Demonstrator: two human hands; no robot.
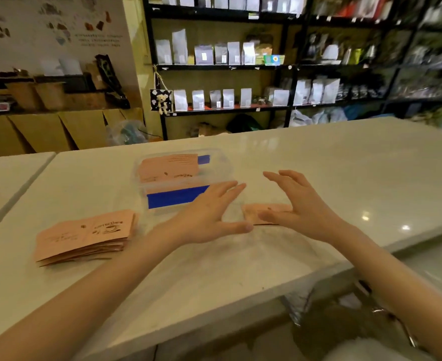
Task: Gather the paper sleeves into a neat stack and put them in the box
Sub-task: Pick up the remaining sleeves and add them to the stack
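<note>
Pink paper sleeves (263, 213) lie flat, long axis left-right, between spread, empty left hand (209, 220) and right hand (303, 207).

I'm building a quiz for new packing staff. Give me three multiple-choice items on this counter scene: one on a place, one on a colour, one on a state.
1. Where does the big loose stack of sleeves lie?
A. left of the box
B. inside the box
C. on the shelves

2. What colour is the band on the box?
A. green
B. blue
C. red

3. How are the two hands?
A. both closed on sleeves
B. both open, fingers spread
C. one inside the box

Answers:
1. A: the stack sits on the counter, on the left hand's side of the clear box.
2. B: a blue strip shows along the box's near wall.
3. B: the left hand and right hand hover open over a few sleeves and grip nothing.
</note>
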